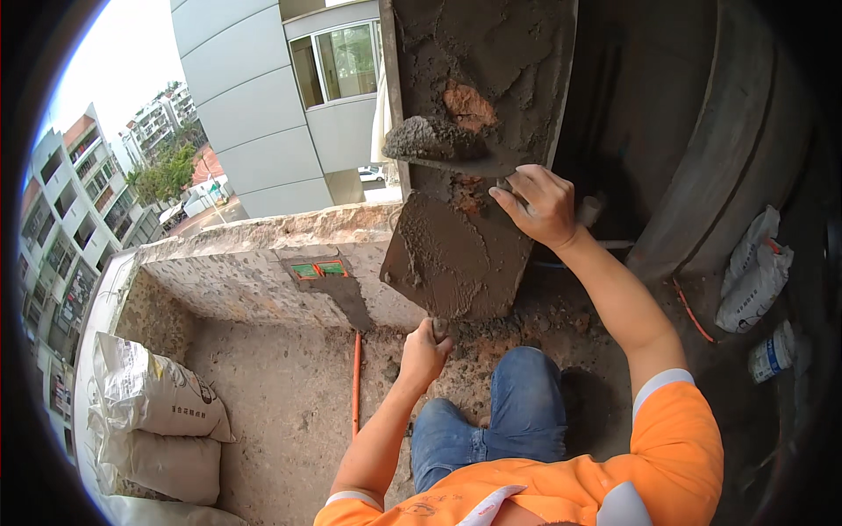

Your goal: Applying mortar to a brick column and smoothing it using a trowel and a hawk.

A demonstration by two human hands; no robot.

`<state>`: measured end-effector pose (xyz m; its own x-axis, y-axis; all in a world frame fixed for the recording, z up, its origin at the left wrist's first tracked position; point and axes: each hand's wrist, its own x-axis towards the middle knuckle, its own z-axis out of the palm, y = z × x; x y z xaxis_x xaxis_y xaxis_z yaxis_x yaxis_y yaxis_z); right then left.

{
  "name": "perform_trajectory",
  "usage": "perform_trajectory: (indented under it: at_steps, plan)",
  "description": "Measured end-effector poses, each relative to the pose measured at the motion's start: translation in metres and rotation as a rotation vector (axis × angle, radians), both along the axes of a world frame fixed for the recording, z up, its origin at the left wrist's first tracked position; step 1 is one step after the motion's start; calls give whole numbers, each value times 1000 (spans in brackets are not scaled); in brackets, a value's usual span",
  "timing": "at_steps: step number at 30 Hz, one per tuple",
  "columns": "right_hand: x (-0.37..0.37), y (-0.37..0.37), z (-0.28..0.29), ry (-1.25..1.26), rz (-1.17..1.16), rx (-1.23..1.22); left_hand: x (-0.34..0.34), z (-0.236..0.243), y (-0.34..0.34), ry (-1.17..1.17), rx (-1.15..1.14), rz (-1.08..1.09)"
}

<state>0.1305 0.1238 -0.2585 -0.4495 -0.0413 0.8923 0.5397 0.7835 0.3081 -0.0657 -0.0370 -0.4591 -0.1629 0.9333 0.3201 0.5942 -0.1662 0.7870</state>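
Note:
My left hand (425,352) is closed round the short handle of a plasterer's hawk (447,263). The hawk is a flat board smeared with wet grey mortar, held in front of the foot of a narrow wall pier (482,44). In my right hand (542,203) is the handle of a trowel (504,165). A heap of mortar (430,138) lies along its blade, just above the hawk and close to the pier. Rough mortar covers most of the pier, and a patch of red brick (470,106) shows through. Whether the trowel touches the wall I cannot tell.
A low rough wall (228,276) with green-and-red electrical boxes (317,269) runs left. An orange conduit (356,386) crosses the floor. Full sacks (158,394) are stacked at lower left. A white bag (759,272) and a white bucket (772,352) stand right. Buildings lie beyond the wall.

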Motion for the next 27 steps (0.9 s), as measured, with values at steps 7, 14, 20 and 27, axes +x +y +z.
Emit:
perform_trajectory:
  at_steps: [7, 14, 20, 27]
  plan:
    - [-83, 101, 19, 401, 404, -516, 10, 11, -18, -668, -417, 112]
    - [-70, 109, 78, 350, 438, -1058, 9, 4, -8, -738, -415, 96]
    - [-25, 122, 135, 304, 273, -1011, 21, 10, 6, -763, -420, -5]
    - [-16, 77, 106, -206, -263, -386, 15, 9, 2, -797, -428, 36]
